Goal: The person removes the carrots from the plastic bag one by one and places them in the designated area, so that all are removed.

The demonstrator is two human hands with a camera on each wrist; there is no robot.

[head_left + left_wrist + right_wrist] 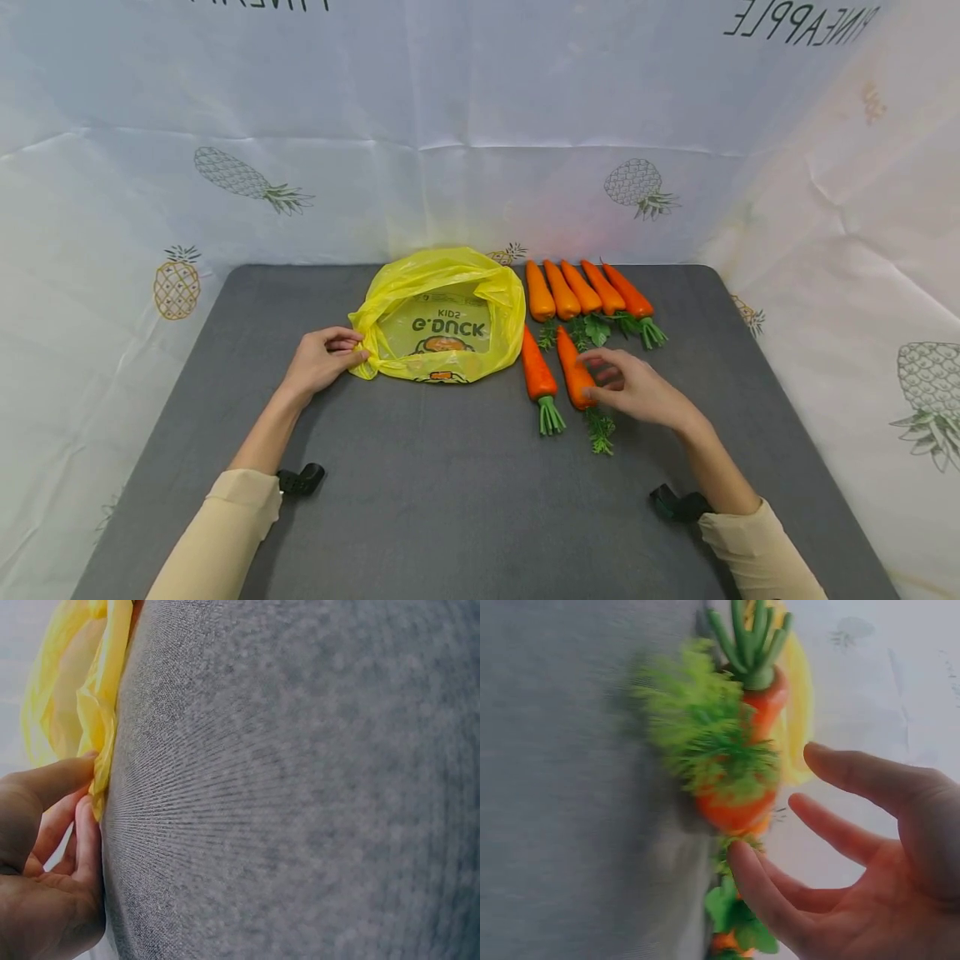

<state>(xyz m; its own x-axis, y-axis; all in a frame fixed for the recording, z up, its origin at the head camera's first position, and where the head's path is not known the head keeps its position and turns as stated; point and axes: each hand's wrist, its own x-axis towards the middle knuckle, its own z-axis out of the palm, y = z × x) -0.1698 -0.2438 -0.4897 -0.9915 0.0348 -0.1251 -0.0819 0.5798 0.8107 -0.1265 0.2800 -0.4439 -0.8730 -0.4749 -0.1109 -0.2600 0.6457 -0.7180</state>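
A yellow plastic bag [506, 292] lies on the table with its mouth spread wide, printed with a duck picture and lettering. My left hand [324, 360] pinches the bag's left edge between thumb and fingers; the left wrist view shows the gathered film [96, 724] at the fingertips. Over the nearer right carrot [573, 371] hovers my right hand [633, 385], thumb and fingers spread apart around it. In the right wrist view a gap shows between the fingers and that carrot's feathery green top [705, 727]. Beside it lies another carrot [536, 367] with stubby green stems.
Several more carrots [583, 287] lie in a row at the table's back edge, right of the bag, leafy ends toward me. A white cloth with pineapple prints [465, 192] hangs behind the grey table [420, 500]. Black wrist cameras [302, 481] sit on both forearms.
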